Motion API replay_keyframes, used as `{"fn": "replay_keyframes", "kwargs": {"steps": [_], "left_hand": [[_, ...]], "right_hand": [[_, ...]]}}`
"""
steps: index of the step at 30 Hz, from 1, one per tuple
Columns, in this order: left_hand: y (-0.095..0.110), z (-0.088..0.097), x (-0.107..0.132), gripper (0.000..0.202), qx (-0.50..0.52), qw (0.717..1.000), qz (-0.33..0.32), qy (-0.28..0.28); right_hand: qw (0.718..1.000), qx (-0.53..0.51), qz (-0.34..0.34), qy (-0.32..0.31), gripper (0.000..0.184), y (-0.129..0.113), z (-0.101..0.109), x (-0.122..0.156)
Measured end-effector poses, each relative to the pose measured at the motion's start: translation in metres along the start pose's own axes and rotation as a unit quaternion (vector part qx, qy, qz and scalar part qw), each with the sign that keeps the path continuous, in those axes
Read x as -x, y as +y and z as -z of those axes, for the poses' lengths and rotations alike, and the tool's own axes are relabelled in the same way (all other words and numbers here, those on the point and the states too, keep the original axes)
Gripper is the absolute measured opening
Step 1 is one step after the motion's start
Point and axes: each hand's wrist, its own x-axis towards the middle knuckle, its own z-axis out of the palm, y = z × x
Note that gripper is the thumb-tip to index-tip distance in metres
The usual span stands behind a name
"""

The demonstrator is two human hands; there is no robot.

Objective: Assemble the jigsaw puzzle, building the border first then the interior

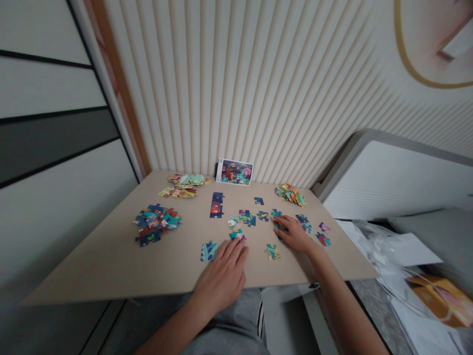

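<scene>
My left hand point(229, 266) lies low over the front of the table, its fingers stretched out and holding nothing. Its fingertips are at a teal and pink puzzle piece point(236, 234). Left of these fingers is a teal and purple puzzle piece point(209, 251). My right hand point(294, 233) has its fingers curled down on a dark puzzle piece point(280, 227), partly hidden under them. Just beyond it is a teal puzzle piece point(276, 212). Between the hands lie a yellow and teal puzzle piece point(273, 252) and a joined cluster point(247, 218).
A picture card point(235, 172) leans against the ribbed wall. Piles of puzzle pieces lie at left point(157, 223), back left point(187, 180) and back right point(290, 195). A joined strip point(217, 205) lies mid-table point(170, 271). More pieces point(304, 223) lie right. Beyond the right edge is a bed point(406, 177).
</scene>
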Motion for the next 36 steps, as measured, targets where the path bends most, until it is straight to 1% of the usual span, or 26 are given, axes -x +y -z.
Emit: {"fn": "replay_keyframes", "kwargs": {"steps": [3,7,11,13,15,17,21,23,24,27,30,33,36], "left_hand": [[0.001,0.002,-0.001,0.05,0.006,1.0,0.001,0.0],[0.003,0.003,-0.001,0.053,0.03,1.0,0.009,0.001],[0.004,0.004,-0.001,0.05,0.052,0.999,0.007,0.002],[0.005,0.005,-0.001,0.047,0.059,0.998,0.007,0.003],[0.006,0.007,-0.002,0.046,0.064,0.998,0.011,0.002],[0.007,0.01,-0.003,0.044,0.067,0.998,0.017,0.001],[0.007,0.012,-0.004,0.047,0.06,0.998,0.018,0.004],[0.006,0.011,-0.004,0.05,0.049,0.999,0.005,0.005],[0.006,0.011,-0.004,0.051,0.043,0.999,-0.004,0.004],[0.006,0.011,-0.004,0.051,0.028,0.999,-0.035,-0.007],[0.007,0.014,-0.006,0.047,0.02,0.997,-0.067,-0.022],[0.007,0.014,-0.007,0.045,0.019,0.996,-0.081,-0.032],[0.006,0.013,-0.007,0.044,0.018,0.996,-0.082,-0.038]], "right_hand": [[1.0,-0.003,-0.009,-0.006,0.047,0.001,0.001,-0.001],[0.999,-0.027,-0.025,-0.004,0.047,0.005,0.0,-0.003],[0.997,-0.066,-0.037,0.018,0.05,0.009,0.002,-0.005],[0.994,-0.089,-0.044,0.039,0.051,0.005,0.005,-0.005],[0.991,-0.11,-0.044,0.058,0.05,-0.009,0.008,-0.002],[0.99,-0.128,-0.025,0.061,0.048,-0.033,0.011,0.003],[0.986,-0.159,0.043,0.01,0.053,-0.087,0.009,0.023],[0.987,-0.15,0.061,-0.011,0.059,-0.1,0.005,0.035],[0.988,-0.142,0.062,-0.015,0.062,-0.102,0.003,0.042],[0.992,-0.121,0.036,0.001,0.064,-0.093,-0.001,0.062],[0.992,-0.124,0.013,0.02,0.054,-0.077,-0.003,0.078],[0.989,-0.147,0.01,0.022,0.044,-0.069,-0.003,0.086],[0.987,-0.16,0.002,0.019,0.041,-0.066,-0.001,0.088]]}}
